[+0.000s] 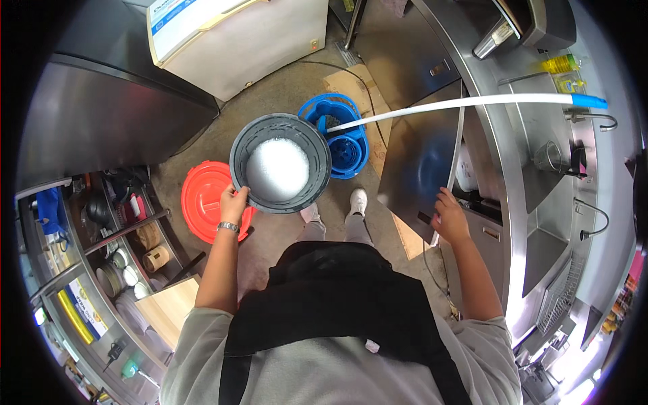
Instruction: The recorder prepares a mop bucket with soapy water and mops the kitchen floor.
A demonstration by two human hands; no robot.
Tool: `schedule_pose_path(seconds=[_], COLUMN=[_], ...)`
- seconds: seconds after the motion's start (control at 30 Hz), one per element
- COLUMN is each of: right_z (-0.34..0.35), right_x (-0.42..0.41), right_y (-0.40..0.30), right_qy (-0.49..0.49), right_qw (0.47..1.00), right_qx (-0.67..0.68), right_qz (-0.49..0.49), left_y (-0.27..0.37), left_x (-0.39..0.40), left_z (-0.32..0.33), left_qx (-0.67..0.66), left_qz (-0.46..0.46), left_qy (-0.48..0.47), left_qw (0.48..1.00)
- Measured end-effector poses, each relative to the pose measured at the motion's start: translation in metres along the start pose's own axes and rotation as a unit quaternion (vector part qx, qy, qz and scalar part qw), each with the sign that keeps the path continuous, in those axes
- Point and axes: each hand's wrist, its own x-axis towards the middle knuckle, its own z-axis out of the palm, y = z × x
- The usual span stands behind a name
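Observation:
My left hand point(234, 201) grips the near left rim of a dark grey plastic bucket point(320, 174), which holds white foam point(278, 169). My right hand point(449, 216) is at the edge of a stainless steel cabinet door point(420, 167) that stands open, its fingers on the edge near the handle. Behind the grey bucket is a blue mop bucket point(360, 136) with a wringer basket. A mop with a white handle point(435, 107) stands in it and leans to the right over the counter. On the floor, partly behind my left hand, lies a round red plastic lid point(202, 202).
A chest freezer point(243, 45) stands ahead, with flattened cardboard point(354, 83) on the floor near it. On the right runs a stainless steel counter point(511, 212) with sinks and taps. Shelves with dishes point(114, 273) stand on the left. A dark cable crosses the floor.

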Motion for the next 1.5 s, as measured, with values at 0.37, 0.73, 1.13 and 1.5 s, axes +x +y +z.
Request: schedule_pose_path(seconds=[0.37, 0.73, 1.13, 1.5], right_z=[-0.015, -0.015, 0.054, 0.269], right_x=[-0.034, -0.024, 0.043, 0.231], right_y=[0.104, 0.146, 0.066, -0.131], right_qy=[0.004, -0.054, -0.029, -0.240], right_qw=[0.997, 0.947, 0.988, 0.555], right_qx=[-0.077, -0.315, 0.079, 0.660], right_qz=[-0.030, 0.040, 0.128, 0.446], left_y=[-0.043, -0.068, -0.076, -0.082], left_x=[0.027, 0.023, 0.039, 0.090], left_z=[0.036, 0.047, 0.065, 0.112], left_qx=[0.135, 0.088, 0.179, 0.350], left_qz=[-0.023, -0.021, 0.000, 0.086], left_qy=[0.052, 0.080, 0.079, 0.129], left_qw=[0.989, 0.993, 0.981, 0.924])
